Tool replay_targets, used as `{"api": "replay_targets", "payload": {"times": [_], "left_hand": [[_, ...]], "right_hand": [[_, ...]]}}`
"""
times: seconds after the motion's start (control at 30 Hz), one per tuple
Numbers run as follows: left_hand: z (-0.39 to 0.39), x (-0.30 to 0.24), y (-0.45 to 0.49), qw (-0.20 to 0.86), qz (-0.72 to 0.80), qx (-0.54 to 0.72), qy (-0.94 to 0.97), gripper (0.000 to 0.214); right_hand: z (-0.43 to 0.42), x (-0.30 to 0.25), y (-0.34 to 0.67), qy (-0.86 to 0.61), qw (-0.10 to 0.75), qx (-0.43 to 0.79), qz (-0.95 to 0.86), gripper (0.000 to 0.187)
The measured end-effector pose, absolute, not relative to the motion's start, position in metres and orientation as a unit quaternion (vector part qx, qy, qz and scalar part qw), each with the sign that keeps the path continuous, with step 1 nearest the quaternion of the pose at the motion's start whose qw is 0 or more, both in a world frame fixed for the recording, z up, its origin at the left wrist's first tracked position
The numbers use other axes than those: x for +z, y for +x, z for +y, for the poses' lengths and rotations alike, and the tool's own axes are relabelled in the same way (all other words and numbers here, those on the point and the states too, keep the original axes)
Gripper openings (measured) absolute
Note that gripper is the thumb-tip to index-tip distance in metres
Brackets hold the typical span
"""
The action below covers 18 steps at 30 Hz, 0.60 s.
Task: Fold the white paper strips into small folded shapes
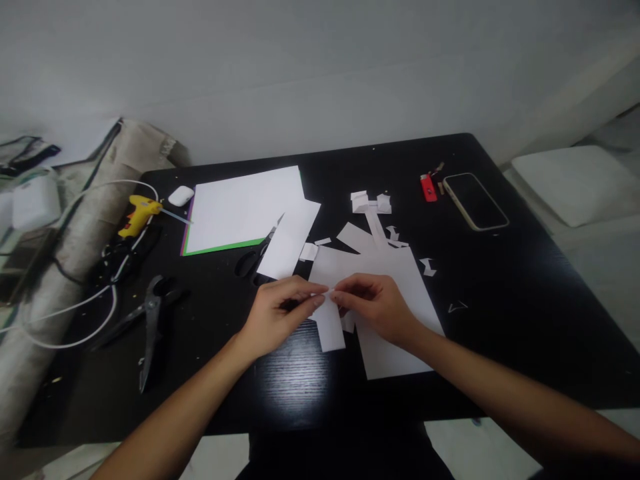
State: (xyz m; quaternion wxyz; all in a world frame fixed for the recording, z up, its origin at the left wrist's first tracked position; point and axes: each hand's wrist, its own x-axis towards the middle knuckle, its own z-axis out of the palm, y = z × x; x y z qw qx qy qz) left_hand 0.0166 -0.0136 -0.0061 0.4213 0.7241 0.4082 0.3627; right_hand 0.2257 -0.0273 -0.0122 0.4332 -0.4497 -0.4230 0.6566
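Between my two hands is a narrow white paper strip, its lower end hanging toward me over the table. My left hand pinches its top edge from the left, thumb below and fingers above. From the other side my right hand pinches the same edge, fingertips almost meeting the left ones. Under my right hand lies a larger white sheet. Beyond it is a folded paper piece with a long stem and two boxy ends. Small folds at my fingertips are too blurred to make out.
A stack of paper lies at the back left, with a loose white piece over black-handled scissors. Further left are a yellow glue gun, a white cable and open scissors. A red lighter and a phone lie right.
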Motion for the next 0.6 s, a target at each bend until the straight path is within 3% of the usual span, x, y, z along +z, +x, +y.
{"api": "replay_targets", "payload": {"times": [0.33, 0.6], "left_hand": [[-0.0142, -0.0077, 0.0189, 0.408, 0.423, 0.371, 0.719, 0.012], [-0.0153, -0.0124, 0.0186, 0.456, 0.445, 0.374, 0.674, 0.016]], "right_hand": [[-0.0290, -0.0120, 0.2251, -0.468, 0.427, 0.626, -0.454, 0.020], [-0.0279, -0.0129, 0.2262, -0.475, 0.426, 0.625, -0.450, 0.016]]}}
